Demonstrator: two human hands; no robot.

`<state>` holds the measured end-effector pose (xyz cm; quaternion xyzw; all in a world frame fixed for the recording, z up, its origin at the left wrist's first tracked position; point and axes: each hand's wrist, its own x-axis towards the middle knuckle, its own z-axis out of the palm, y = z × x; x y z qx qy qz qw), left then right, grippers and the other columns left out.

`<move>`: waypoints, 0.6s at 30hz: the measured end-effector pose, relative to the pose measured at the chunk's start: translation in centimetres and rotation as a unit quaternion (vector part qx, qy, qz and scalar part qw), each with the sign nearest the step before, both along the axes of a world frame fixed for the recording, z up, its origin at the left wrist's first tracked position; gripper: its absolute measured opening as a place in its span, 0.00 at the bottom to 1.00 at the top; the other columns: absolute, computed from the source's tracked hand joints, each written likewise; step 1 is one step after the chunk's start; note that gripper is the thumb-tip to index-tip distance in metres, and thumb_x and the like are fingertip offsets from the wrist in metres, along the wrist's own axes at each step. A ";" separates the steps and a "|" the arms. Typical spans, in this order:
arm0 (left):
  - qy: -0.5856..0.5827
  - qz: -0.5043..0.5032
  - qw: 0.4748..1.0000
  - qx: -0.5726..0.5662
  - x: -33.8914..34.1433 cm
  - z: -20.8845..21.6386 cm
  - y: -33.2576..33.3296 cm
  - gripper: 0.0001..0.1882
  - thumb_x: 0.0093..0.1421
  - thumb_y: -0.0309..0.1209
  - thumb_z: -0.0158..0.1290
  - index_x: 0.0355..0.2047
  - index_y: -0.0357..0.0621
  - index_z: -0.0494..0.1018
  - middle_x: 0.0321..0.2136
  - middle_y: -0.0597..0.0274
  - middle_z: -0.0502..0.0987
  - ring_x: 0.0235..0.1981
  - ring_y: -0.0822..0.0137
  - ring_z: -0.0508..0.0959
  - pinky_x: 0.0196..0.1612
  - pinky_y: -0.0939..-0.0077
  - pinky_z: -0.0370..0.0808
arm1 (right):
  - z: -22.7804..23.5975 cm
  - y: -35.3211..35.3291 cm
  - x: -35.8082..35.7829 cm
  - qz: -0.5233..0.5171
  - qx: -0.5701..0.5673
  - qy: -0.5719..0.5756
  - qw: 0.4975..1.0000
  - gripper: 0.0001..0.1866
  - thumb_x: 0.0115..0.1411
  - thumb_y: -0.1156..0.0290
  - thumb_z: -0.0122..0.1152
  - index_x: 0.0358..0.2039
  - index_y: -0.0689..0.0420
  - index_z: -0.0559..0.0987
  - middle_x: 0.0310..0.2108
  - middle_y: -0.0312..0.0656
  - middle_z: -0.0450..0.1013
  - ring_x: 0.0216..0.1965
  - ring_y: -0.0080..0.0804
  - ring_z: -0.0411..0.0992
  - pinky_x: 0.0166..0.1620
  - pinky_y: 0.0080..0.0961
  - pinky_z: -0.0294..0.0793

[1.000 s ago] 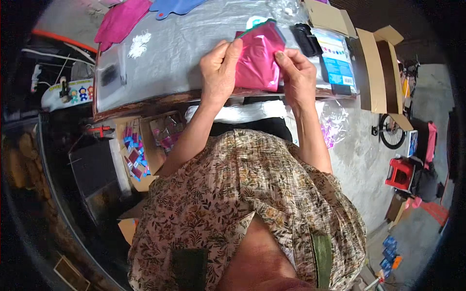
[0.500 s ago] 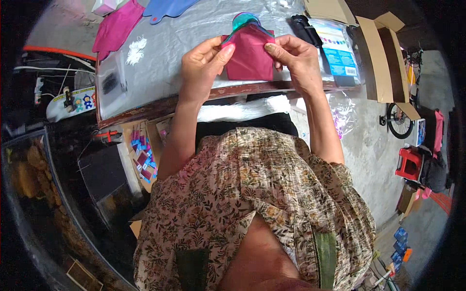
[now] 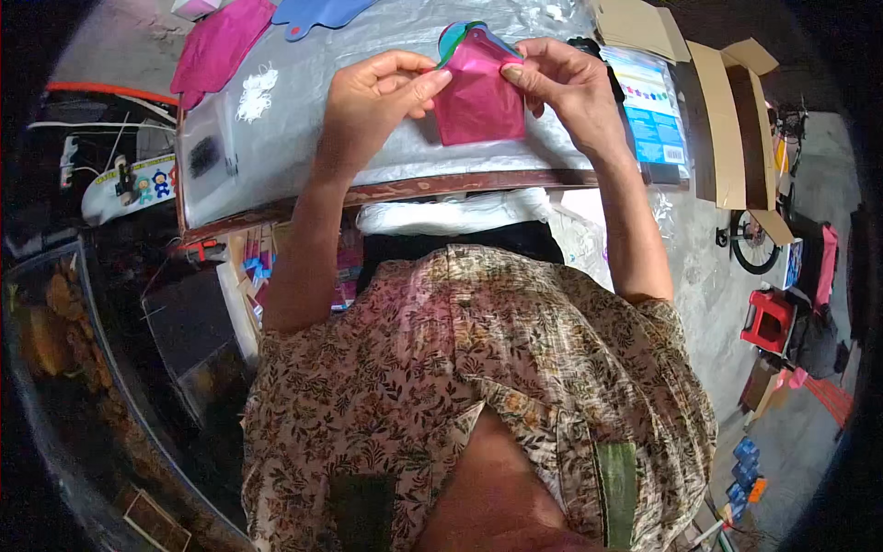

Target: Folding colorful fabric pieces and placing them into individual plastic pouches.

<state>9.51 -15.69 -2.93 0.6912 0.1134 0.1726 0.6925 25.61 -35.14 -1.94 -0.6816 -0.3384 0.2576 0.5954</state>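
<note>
A pink translucent pouch hangs over the near part of the table, between my two hands. At its top, thin blue-green and purple sheets stick out with a rounded edge. My left hand is closed, its thumb and fingertips pinching the upper left edge. Thumb and fingers of my right hand grip the upper right corner. Whether the coloured sheets are part of the pouch or separate from it, I cannot tell.
The table has a silvery cover. On it lie a deep pink flat piece, a blue piece, a bundle of white strings and a blue-and-white package. Open cardboard boxes stand at the right.
My left hand has moved left and tilted outward, and my right hand a little right. The pouch has shifted slightly up and right, and its top looks spread wider.
</note>
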 end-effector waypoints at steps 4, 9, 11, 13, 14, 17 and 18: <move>-0.074 0.031 0.993 0.090 0.8 0.4 1.0 0.08 0.61 0.28 0.64 0.37 0.36 0.80 0.30 0.65 0.81 0.30 0.77 0.81 0.31 0.84 0.78 | 1.7 1.0 0.2 -0.008 0.017 -0.083 0.996 0.09 0.61 0.71 0.69 0.39 0.62 0.82 0.28 0.34 0.79 0.29 0.17 0.75 0.34 0.19 0.75; -0.145 0.100 0.928 0.328 0.6 0.8 1.1 0.09 0.57 0.27 0.66 0.36 0.38 0.80 0.31 0.64 0.80 0.31 0.73 0.82 0.32 0.82 0.79 | 1.0 1.3 0.2 -0.012 0.063 -0.232 0.971 0.08 0.62 0.75 0.67 0.39 0.64 0.81 0.32 0.38 0.81 0.34 0.21 0.79 0.39 0.22 0.79; -0.130 0.113 0.913 0.370 0.0 0.5 0.8 0.09 0.56 0.27 0.67 0.35 0.39 0.80 0.31 0.63 0.80 0.31 0.71 0.83 0.31 0.82 0.79 | 0.8 0.9 0.2 0.010 0.054 -0.284 0.957 0.07 0.61 0.76 0.67 0.39 0.63 0.81 0.33 0.39 0.81 0.35 0.22 0.79 0.39 0.22 0.80; -0.141 0.103 0.885 0.432 -0.9 -0.5 0.6 0.09 0.54 0.26 0.67 0.34 0.41 0.80 0.31 0.63 0.79 0.31 0.69 0.82 0.31 0.80 0.79 | 0.4 0.2 0.0 0.052 0.038 -0.383 0.922 0.06 0.61 0.78 0.66 0.39 0.63 0.81 0.35 0.41 0.81 0.36 0.25 0.80 0.40 0.23 0.80; -0.146 0.097 0.870 0.462 -1.3 -1.1 0.5 0.08 0.54 0.26 0.67 0.33 0.41 0.79 0.31 0.63 0.79 0.30 0.68 0.82 0.31 0.78 0.79 | 0.1 0.0 -0.2 0.054 0.036 -0.378 0.923 0.06 0.61 0.78 0.66 0.39 0.63 0.81 0.35 0.41 0.81 0.36 0.25 0.80 0.40 0.23 0.80; -0.154 0.066 0.877 0.451 -2.5 -2.5 -0.4 0.08 0.53 0.24 0.66 0.33 0.41 0.80 0.32 0.60 0.79 0.32 0.63 0.82 0.35 0.75 0.79 | -1.0 -0.7 -0.9 0.107 0.069 -0.409 0.904 0.05 0.59 0.81 0.66 0.36 0.63 0.81 0.40 0.43 0.78 0.39 0.29 0.79 0.41 0.21 0.78; -0.161 0.051 0.879 0.446 -2.9 -2.9 -0.6 0.08 0.52 0.23 0.66 0.33 0.40 0.80 0.32 0.58 0.79 0.33 0.61 0.82 0.37 0.73 0.79 | -1.4 -1.1 -1.1 0.109 0.066 -0.404 0.906 0.05 0.59 0.81 0.66 0.36 0.63 0.81 0.40 0.43 0.78 0.39 0.29 0.79 0.41 0.21 0.78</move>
